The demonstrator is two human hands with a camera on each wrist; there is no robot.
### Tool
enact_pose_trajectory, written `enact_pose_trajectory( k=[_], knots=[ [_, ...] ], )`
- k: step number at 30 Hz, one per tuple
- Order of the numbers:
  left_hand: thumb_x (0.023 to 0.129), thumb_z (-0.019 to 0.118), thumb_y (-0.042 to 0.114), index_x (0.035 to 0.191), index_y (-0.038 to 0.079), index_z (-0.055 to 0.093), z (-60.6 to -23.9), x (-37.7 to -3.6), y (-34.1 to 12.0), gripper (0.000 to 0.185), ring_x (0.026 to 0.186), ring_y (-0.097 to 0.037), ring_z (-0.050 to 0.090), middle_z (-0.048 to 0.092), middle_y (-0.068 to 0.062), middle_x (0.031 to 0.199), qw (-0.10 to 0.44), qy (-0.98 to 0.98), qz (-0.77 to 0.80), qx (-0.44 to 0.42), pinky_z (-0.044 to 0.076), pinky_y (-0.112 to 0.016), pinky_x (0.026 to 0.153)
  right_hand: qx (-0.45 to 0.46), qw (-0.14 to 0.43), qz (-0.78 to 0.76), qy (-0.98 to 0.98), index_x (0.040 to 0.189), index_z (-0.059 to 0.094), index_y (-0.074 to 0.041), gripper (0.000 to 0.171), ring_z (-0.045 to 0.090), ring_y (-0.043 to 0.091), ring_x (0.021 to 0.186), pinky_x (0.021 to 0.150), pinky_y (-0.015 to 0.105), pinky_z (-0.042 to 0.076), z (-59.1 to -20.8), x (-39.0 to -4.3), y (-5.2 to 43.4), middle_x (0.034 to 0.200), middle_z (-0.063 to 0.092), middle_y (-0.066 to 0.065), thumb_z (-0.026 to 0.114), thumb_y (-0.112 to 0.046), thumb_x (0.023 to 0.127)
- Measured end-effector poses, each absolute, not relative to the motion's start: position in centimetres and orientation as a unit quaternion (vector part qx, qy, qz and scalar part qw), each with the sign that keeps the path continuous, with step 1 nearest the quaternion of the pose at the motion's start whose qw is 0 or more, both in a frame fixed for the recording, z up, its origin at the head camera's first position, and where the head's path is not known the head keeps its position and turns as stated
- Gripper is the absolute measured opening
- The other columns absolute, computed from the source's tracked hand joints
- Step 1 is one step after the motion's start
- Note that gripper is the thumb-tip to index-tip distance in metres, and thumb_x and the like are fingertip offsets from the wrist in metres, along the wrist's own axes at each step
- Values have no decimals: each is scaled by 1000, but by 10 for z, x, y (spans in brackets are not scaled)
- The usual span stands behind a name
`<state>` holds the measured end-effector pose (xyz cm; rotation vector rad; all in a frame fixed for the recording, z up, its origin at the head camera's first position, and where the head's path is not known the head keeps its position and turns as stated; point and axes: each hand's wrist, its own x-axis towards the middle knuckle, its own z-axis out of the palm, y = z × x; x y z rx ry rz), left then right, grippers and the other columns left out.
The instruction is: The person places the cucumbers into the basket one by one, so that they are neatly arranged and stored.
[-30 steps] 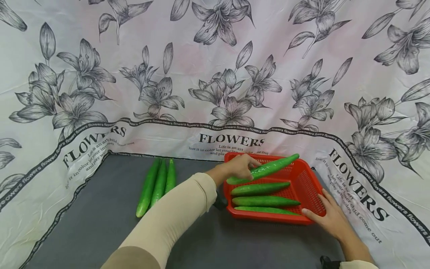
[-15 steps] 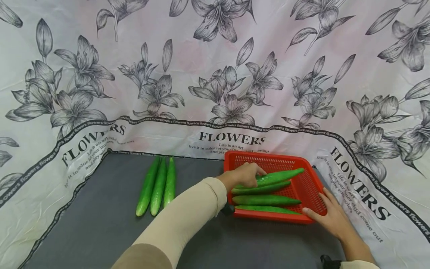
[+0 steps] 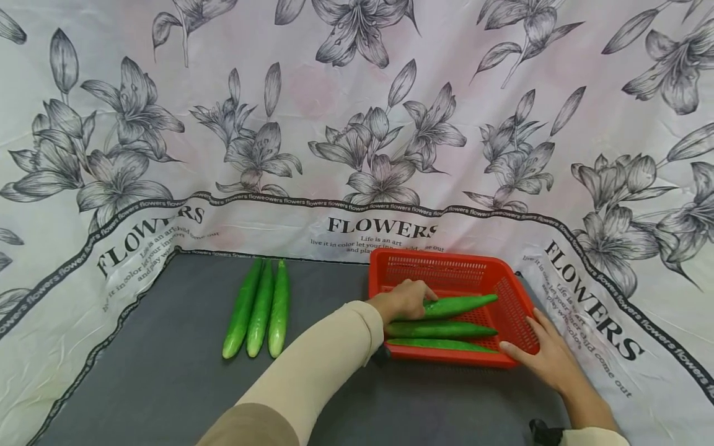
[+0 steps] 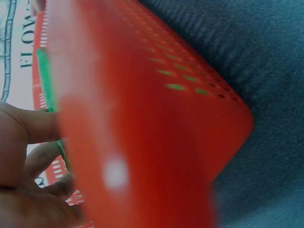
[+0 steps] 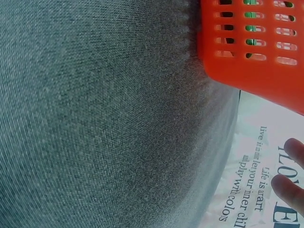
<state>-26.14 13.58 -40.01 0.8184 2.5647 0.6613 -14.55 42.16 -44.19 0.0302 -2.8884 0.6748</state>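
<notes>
Grey felt worktop, draped on three sides with white lily-print cloth lettered FLOWERS. Red mesh basket at 2 o'clock. Left hand grips the rearmost cucumber inside it. Right hand, fingers straight, rests against the basket's near right corner. Three cucumbers lie at 10 o'clock.

Left wrist view: red basket blurred, cucumber mostly hidden behind it, fingers prob. partly cut off.

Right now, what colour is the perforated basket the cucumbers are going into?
The basket is bright red-orange, with green cucumbers inside; the head view shows it best.
</notes>
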Motion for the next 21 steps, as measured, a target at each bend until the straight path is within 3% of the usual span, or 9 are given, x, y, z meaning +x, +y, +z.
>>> enact_pose_trajectory(
  k=[2,11,21],
  knots=[
    [73,61,1,114,30,58,-404,-262,137,50,104,-11,45,50,6,117,181,910,234,290,41,-26,76,10,92,225,-970,134,26,2,82,21,46,116,79,60,24,-442,-145,422,141,11,16,59,-46,76],
    [74,61,2,113,31,59,-418,-263,142,49,88,-9,44,47,7,122,180,915,222,284,38,-25,65,10,94,224,-970,134,27,1,82,24,45,115,79,59,25,-444,-145,423,141,13,15,60,-47,76],
    [75,60,4,116,23,58,-417,-261,140,46,103,-9,45,51,6,117,159,919,217,289,39,-22,74,11,101,223,-969,133,28,2,82,27,43,112,77,58,27,-444,-146,422,140,15,16,60,-47,75]
  ],
)
